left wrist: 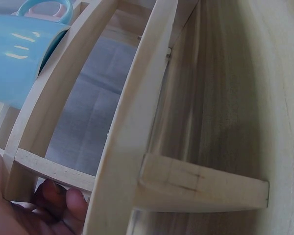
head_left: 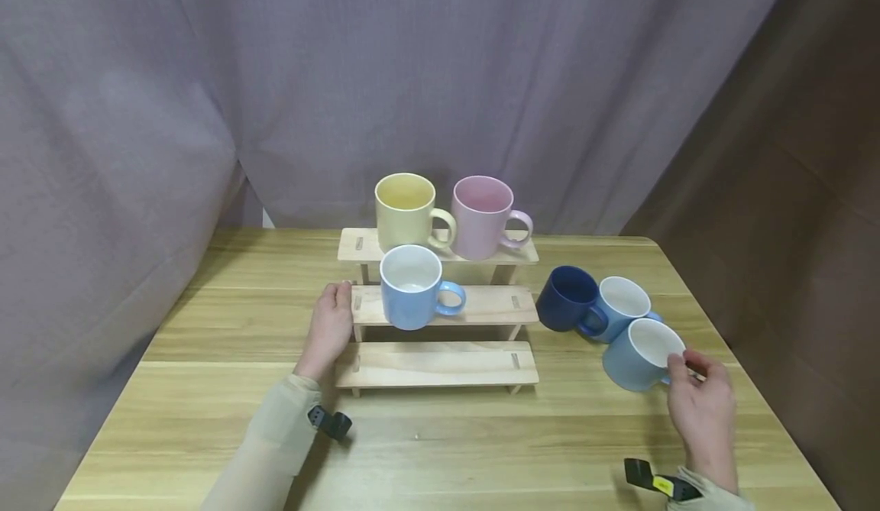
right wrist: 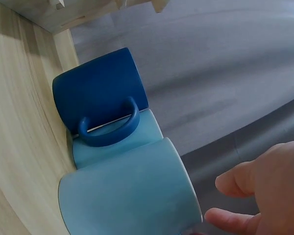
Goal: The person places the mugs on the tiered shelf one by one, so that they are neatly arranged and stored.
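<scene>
My left hand (head_left: 333,323) grips the left side of a three-step wooden rack (head_left: 440,363), fingers curled around a support, as the left wrist view shows. A glossy light blue mug (head_left: 411,297) stands upright on the middle step, its handle to the right. At the right, my right hand (head_left: 703,398) is at the rim and handle side of a grey-blue mug (head_left: 635,366) on the table. Its thumb and a finger (right wrist: 230,219) are spread apart beside that rim in the right wrist view. Most of this mug's handle is hidden by the hand.
On the top step stand a yellow mug (head_left: 395,217) and a pink mug (head_left: 474,224). Behind the grey-blue mug, a navy mug (head_left: 560,308) and another light blue mug (head_left: 619,316) stand close together on the wooden table (head_left: 481,450). Grey curtains (head_left: 440,76) hang behind.
</scene>
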### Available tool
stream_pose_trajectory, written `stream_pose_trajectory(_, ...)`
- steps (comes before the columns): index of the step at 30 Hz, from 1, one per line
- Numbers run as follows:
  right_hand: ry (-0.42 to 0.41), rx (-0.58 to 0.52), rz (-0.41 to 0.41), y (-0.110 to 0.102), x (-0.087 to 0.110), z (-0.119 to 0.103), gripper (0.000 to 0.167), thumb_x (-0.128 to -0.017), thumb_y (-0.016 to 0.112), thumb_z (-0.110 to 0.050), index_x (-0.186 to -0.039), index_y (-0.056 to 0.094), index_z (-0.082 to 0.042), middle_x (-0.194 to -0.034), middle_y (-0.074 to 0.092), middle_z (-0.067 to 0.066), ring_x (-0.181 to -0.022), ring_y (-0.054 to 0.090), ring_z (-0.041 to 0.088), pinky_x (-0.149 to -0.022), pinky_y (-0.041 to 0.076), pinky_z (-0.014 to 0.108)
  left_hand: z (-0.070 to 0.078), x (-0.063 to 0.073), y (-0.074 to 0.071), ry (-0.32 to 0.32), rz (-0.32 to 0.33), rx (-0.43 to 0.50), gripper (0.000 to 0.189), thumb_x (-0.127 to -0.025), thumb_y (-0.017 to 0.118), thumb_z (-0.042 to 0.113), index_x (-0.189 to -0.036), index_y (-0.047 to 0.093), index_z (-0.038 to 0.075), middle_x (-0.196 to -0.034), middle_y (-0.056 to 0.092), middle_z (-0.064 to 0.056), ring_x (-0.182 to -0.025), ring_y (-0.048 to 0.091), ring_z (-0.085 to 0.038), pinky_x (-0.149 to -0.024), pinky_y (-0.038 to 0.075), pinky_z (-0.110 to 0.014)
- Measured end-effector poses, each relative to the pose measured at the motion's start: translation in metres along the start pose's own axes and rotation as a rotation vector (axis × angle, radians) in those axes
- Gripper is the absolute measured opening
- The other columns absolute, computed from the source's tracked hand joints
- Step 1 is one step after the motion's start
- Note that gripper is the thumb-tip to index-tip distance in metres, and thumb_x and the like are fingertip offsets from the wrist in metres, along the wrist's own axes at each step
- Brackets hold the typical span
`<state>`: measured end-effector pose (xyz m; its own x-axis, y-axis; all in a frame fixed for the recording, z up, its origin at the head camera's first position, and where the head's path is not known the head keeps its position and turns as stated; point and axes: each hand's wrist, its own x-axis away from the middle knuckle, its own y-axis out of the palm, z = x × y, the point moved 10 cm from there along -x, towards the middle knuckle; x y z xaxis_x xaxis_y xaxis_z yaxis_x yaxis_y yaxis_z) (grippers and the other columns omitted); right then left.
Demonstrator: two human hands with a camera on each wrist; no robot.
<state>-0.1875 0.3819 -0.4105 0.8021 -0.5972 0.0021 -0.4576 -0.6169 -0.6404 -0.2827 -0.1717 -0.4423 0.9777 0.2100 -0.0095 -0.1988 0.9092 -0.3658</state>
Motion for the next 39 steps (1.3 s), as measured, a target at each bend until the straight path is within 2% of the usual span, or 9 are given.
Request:
stream_pose_trajectory(3, -0.011, -0.005, 0.013, -0.003, -0.001, 0.001, 0.056, -0.103, 0.038, -0.034, -0.141, 0.037, 0.007, -0.138, 0.039, 0.028, -0.123, 0.039, 0.041, -0.089, 0.040, 0.044, 0.000, 0.001, 0.000, -0.003, -0.005, 0.009, 0.044, -0.107, 0.029, 0.036, -0.113, 0.053, 0.000, -0.083, 0.047, -0.011, -0.074, 0.046, -0.024, -0.063, 0.042, -0.036)
stream_pose_trajectory(7, 0.004, 0.008, -0.008, -0.005, -0.002, 0.004, 0.060, -0.103, 0.035, -0.038, -0.144, 0.034, 0.006, -0.142, 0.037, 0.029, -0.130, 0.033, 0.044, -0.103, 0.029, 0.059, 0.000, 0.002, 0.001, -0.008, -0.010, 0.022, 0.042, -0.107, 0.030, 0.035, -0.112, 0.053, 0.001, -0.082, 0.045, -0.010, -0.071, 0.044, -0.024, -0.062, 0.042, -0.035)
stream_pose_trajectory(13, 0.010, 0.011, -0.047, -0.004, -0.004, 0.005, 0.066, -0.103, 0.034, -0.041, -0.148, 0.026, 0.006, -0.149, 0.029, 0.029, -0.136, 0.027, 0.047, -0.107, 0.024, 0.061, 0.001, 0.001, 0.000, 0.000, 0.002, 0.016, 0.045, -0.106, 0.029, 0.038, -0.111, 0.053, 0.000, -0.082, 0.045, -0.010, -0.071, 0.044, -0.023, -0.061, 0.041, -0.034)
stream_pose_trajectory(23, -0.046, 0.094, -0.021, -0.006, -0.004, 0.005, 0.060, -0.103, 0.034, -0.038, -0.141, 0.038, 0.008, -0.139, 0.033, 0.032, -0.127, 0.028, 0.048, -0.097, 0.028, 0.061, -0.001, 0.000, 0.001, -0.004, -0.007, 0.024, 0.044, -0.107, 0.029, 0.037, -0.109, 0.053, 0.000, -0.082, 0.045, -0.010, -0.071, 0.044, -0.023, -0.061, 0.042, -0.035)
stream_pose_trajectory(29, -0.065, 0.099, 0.000, -0.009, -0.004, 0.006, 0.058, -0.103, 0.034, -0.036, -0.137, 0.042, 0.010, -0.135, 0.035, 0.032, -0.126, 0.028, 0.047, -0.096, 0.028, 0.059, -0.001, 0.000, 0.000, 0.001, -0.002, 0.010, 0.047, -0.106, 0.027, 0.040, -0.110, 0.053, 0.001, -0.081, 0.045, -0.010, -0.071, 0.044, -0.023, -0.061, 0.042, -0.035)
stream_pose_trajectory(33, -0.087, 0.113, 0.016, -0.012, -0.004, 0.008, 0.054, -0.104, 0.033, -0.030, -0.133, 0.044, 0.013, -0.126, 0.039, 0.032, -0.120, 0.030, 0.048, -0.090, 0.029, 0.056, -0.001, 0.000, 0.000, -0.001, 0.002, 0.010, 0.043, -0.107, 0.029, 0.036, -0.111, 0.053, 0.000, -0.082, 0.045, -0.010, -0.072, 0.045, -0.024, -0.062, 0.042, -0.035)
stream_pose_trajectory(39, -0.107, 0.129, -0.017, -0.011, -0.007, 0.014, 0.047, -0.103, 0.029, -0.021, -0.128, 0.047, 0.015, -0.118, 0.046, 0.033, -0.110, 0.038, 0.044, -0.082, 0.032, 0.049, -0.002, -0.001, 0.000, 0.004, 0.004, 0.010, 0.043, -0.107, 0.029, 0.035, -0.112, 0.053, -0.001, -0.082, 0.046, -0.010, -0.072, 0.045, -0.024, -0.062, 0.042, -0.035)
